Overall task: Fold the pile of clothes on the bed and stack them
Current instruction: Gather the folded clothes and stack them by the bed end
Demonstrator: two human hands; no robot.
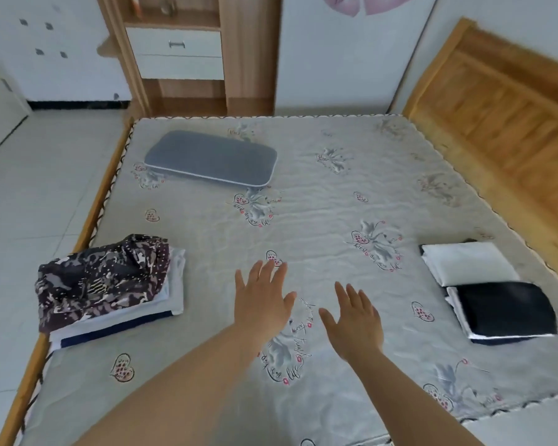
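Bedroom, tiled floor, wooden headboard [503, 101] at right. Bed [319, 194] under grey printed sheet. Grey pillow [211, 159] at far left. Unfolded pile of clothes [103, 281] near left edge — patterned garment on top. Folded stack [487, 288] at right — white, black. Left hand [263, 300], right hand [355, 320] over mid-sheet, fingers straight, slightly spread, holding nothing.

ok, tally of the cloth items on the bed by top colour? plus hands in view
Patterned dark garment, on top of the left pile: 1
White folded item: 1
Black folded item: 1
Grey pillow: 1
Hands, left hand and right hand, both open, holding nothing: 2
Total: 6
Layers under the patterned garment can't be counted.
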